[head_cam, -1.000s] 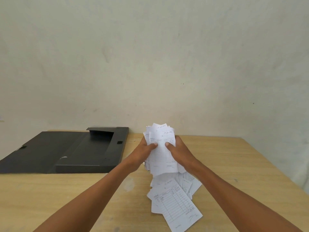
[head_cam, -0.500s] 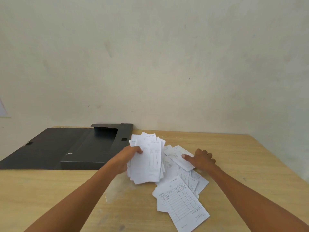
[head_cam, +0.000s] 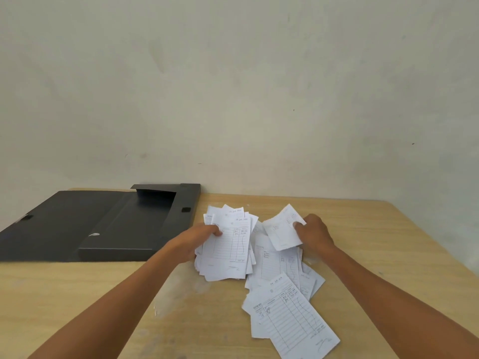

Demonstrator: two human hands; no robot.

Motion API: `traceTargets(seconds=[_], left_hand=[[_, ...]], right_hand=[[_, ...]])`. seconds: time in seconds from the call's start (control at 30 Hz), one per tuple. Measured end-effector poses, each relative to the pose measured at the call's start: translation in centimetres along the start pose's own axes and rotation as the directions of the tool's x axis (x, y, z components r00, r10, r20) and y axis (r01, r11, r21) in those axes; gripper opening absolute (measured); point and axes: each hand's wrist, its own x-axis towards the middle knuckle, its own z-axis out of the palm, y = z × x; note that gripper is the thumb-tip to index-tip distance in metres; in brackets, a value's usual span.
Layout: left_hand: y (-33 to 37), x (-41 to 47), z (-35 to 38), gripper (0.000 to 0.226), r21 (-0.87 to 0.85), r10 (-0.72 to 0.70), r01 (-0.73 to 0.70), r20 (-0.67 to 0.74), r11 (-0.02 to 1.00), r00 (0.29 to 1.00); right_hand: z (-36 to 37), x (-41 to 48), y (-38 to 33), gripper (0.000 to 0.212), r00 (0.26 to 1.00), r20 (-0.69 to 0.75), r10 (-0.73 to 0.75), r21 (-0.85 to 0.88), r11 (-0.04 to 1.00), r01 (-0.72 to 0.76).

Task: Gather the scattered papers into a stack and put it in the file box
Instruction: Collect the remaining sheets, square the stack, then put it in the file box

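Gathering papers on desk (head_cam: pixel 77 294). File box (head_cam: pixel 103 224) open at left. Left hand (head_cam: pixel 197 239) grip closed on stack (head_cam: pixel 228 250). Right hand (head_cam: pixel 315 233) grip pinching one sheet (head_cam: pixel 281 229). Loose slips (head_cam: pixel 290 307) remain; light, floppy, slippery, so clamp edges.

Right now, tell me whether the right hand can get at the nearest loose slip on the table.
Probably yes. The right hand holds one slip but no arm or object lies between it and the nearest slip, which tops the loose pile. It would have to draw back toward the body, keeping or passing off its slip.
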Motion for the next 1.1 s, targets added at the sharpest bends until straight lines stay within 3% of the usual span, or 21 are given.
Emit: traceTargets(seconds=[0.1, 0.2, 0.33, 0.57, 0.63, 0.77, 0.83, 0.93, 1.1], left_hand=[[-0.1, -0.1, 0.0, 0.02, -0.004, -0.005, 0.005, -0.004, 1.0, 1.0], [-0.2, -0.5, -0.3, 0.028, 0.001, -0.018, 0.018, 0.002, 1.0, 1.0], [0.2, -2.0, -0.2, 0.022, -0.007, -0.049, 0.049, 0.011, 0.999, 0.999], [-0.5, -3.3, 0.2, 0.038, -0.07, -0.07, 0.076, 0.086, 0.995, 0.994], [-0.9, -3.4, 0.7, 0.038, -0.092, -0.081, 0.091, 0.109, 0.992, 0.991], [-1.2, -3.3, 1.0, 0.038, -0.091, -0.078, 0.091, 0.137, 0.992, 0.987], [-1.1, -3.2, 0.8, 0.035, -0.108, -0.07, 0.086, 0.143, 0.99, 0.987], [-0.7, -3.2, 0.3, 0.031, -0.15, -0.036, 0.052, 0.103, 0.987, 0.994], [-0.2, -2.4, -0.2, 0.026, -0.144, 0.153, -0.164, -0.085, 0.976, 0.985]], right_hand=[[-1.8, -0.7, 0.6, 0.024, 0.999, 0.05, -0.008, -0.114, 0.993, 0.014], [-3.4, -2.9, 1.0, 0.015, 0.98, 0.2, -0.004, -0.231, 0.972, 0.051], [-3.7, -5.7, 1.9, 0.033, 0.947, 0.315, 0.057, -0.328, 0.943, 0.052], [-1.1, -6.8, 1.6, 0.048, 0.937, 0.346, 0.047, -0.044, 0.998, -0.034], [0.1, -5.9, 2.4, 0.063, 0.939, 0.337, 0.069, -0.033, 0.998, -0.062], [2.5, -4.1, 3.5, 0.067, 0.948, 0.306, 0.087, 0.014, 0.995, -0.095], [1.7, -5.7, 1.9, 0.055, 0.953, 0.298, 0.053, 0.112, 0.99, -0.09], [-0.5, -6.6, 0.3, 0.019, 0.967, 0.253, 0.011, 0.286, 0.954, -0.086], [-4.0, -5.6, -1.3, 0.024, 0.992, 0.055, -0.115, 0.572, 0.818, 0.063]])
